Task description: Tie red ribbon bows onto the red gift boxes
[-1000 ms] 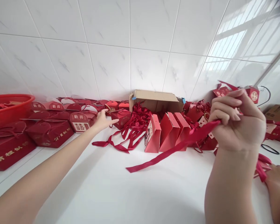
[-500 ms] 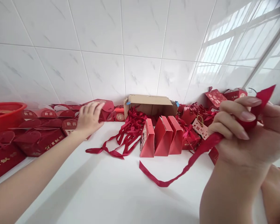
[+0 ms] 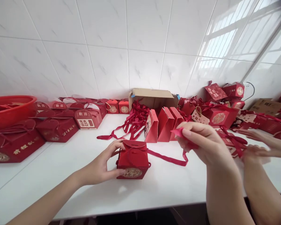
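My left hand [image 3: 100, 165] grips the left side of a small red box [image 3: 134, 159] with a twisted cord and a round gold emblem, standing on the white table [image 3: 103, 200]. Raised to the right of it, my right hand [image 3: 199, 139] pinches a dark red ribbon [image 3: 168, 159], whose long tail trails down and left behind the box. Behind them stand upright red folded cartons [image 3: 165, 125], beside a heap of red ribbons [image 3: 139, 117] spilling from an open cardboard box [image 3: 153, 93].
Red gift boxes [image 3: 58, 128] and a red plastic basin [image 3: 14, 117] line the left. At the right, another person's hands [image 3: 259, 148] are near a ribboned box [image 3: 231, 140]. More decorated boxes are piled behind, below the tiled wall [image 3: 103, 68].
My left hand has come forward from the back row and now holds the small box near the table's middle. My right hand has moved left with the ribbon. The view has shifted.
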Available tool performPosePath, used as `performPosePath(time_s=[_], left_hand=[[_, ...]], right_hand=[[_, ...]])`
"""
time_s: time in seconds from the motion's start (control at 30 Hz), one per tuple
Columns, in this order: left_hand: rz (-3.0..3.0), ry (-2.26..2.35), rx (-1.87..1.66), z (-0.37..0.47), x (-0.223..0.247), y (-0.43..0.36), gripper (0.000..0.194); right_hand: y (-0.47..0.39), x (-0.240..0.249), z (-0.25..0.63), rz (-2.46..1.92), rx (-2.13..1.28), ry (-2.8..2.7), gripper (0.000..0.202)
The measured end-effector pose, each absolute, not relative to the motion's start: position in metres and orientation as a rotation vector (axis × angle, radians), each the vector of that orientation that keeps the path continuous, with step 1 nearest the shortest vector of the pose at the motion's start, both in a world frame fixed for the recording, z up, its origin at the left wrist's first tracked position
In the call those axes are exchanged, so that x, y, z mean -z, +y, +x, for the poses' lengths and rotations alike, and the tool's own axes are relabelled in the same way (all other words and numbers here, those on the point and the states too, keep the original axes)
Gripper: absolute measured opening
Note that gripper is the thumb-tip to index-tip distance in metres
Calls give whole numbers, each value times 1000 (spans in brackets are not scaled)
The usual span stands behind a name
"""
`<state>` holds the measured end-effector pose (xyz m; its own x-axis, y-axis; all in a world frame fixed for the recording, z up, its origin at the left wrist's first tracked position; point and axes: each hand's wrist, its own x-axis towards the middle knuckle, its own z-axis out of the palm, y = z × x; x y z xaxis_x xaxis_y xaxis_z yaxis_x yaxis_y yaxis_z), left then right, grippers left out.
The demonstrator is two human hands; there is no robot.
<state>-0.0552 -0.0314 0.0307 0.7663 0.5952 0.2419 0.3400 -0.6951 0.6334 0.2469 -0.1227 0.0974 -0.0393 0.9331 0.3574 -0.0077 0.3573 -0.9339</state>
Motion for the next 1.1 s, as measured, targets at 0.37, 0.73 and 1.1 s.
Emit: performPosePath(time_s=[0.37,0.73,1.1], left_hand=[[2655,995,-705,-34,-26,-38,36],[2935,256,-657,-17,-47,-101,49],[2570,1093,-796,-39,-24,-41,15]], right_hand=[[-175,-18,227,-1042,-1073,-1212,24],[-196,-5,222,-1027,-945,-1055,23],[-196,4,205,-1019,-947,-1218,15]])
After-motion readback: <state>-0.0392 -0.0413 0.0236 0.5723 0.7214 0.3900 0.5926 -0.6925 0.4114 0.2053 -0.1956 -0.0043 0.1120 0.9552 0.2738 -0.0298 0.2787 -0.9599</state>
